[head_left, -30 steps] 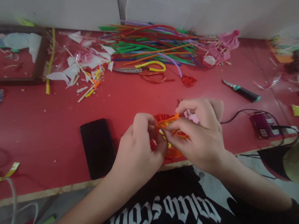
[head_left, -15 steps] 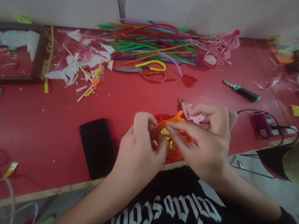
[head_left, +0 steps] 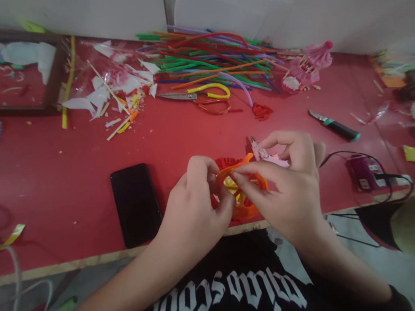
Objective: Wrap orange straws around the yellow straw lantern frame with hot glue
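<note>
Near the table's front edge, my left hand [head_left: 194,199] pinches the left side of an orange, yellow and red pipe-cleaner craft piece [head_left: 246,211]. Its curled fingers hide part of the piece. Thumb and index finger of my right hand [head_left: 287,180] close on the upper orange rim, close to the left fingertips. A red fringed part [head_left: 228,162] shows behind the rim. Just beyond the right fingers lies a pink tool with a dark pointed tip [head_left: 259,152], partly covered by that hand.
A black phone [head_left: 137,205] lies left of my hands. Farther back are yellow-and-red-handled scissors [head_left: 194,95], a pile of pipe cleaners [head_left: 212,58] and white scraps [head_left: 99,96]. To the right sit a craft knife [head_left: 335,126] and a purple box with cables [head_left: 364,173].
My right hand has shifted slightly up and its wrist has turned a little, uncovering more of the orange rim's right side. The left hand keeps its hold almost unmoved.
</note>
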`<state>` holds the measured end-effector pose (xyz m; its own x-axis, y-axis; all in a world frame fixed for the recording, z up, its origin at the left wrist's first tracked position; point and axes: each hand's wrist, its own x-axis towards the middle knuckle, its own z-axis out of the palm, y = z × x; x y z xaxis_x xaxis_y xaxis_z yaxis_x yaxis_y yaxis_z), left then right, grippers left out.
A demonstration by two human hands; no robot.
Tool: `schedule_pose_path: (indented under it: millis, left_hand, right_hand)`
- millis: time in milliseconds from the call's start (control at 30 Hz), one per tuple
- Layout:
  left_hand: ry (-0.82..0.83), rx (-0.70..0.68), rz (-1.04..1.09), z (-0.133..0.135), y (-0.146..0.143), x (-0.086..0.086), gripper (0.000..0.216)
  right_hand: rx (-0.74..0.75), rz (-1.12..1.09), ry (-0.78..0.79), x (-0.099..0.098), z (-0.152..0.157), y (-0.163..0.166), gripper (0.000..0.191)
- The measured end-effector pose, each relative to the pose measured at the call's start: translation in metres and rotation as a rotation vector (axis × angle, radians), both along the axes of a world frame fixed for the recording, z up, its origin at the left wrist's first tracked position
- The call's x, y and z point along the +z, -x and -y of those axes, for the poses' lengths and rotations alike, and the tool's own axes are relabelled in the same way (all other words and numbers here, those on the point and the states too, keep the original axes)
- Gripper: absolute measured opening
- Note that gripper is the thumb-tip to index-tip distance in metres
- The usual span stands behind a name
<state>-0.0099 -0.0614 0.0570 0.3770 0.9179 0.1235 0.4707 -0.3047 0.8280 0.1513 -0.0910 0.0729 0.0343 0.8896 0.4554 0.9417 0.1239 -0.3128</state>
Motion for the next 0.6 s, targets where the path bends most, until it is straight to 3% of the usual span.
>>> schedule_pose_path:
  millis: [300, 467, 600]
  left_hand:
    - [0.051, -0.042, 0.022, 0.0, 0.004, 0.001, 0.023]
    - [0.35, -0.111, 0.123, 0.0, 0.013, 0.001, 0.015]
    - [0.483, -0.111, 0.198, -0.005, 0.018, -0.003, 0.016]
  right_hand:
    - [0.053, 0.095, 0.019, 0.005, 0.003, 0.002, 0.015]
    - [0.046, 0.074, -0.059, 0.005, 0.012, 0.006, 0.004]
    - [0.029, -0.033, -0.097, 0.004, 0.025, 0.005, 0.023]
